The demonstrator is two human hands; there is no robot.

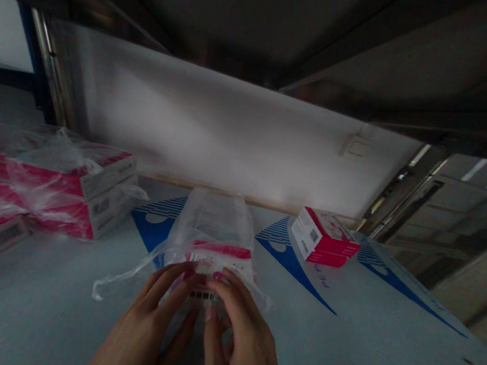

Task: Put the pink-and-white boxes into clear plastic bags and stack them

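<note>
A small red-and-white carton lies in the mouth of a clear plastic bag on the sheet-covered surface. My left hand is curled over the carton's near left part, fingertips on its top. From the right, my right hand grips the same near end, thumb and fingers bent around it. Both hands cover much of the carton's near side. A drawstring of the bag trails out to the left. To the right, apart from my hands, stands another red-and-white carton.
Several larger red-and-white boxes in clear plastic are piled at the left. A dark shelf underside hangs low overhead. Behind is a white wall with a switch. A metal post stands at the right.
</note>
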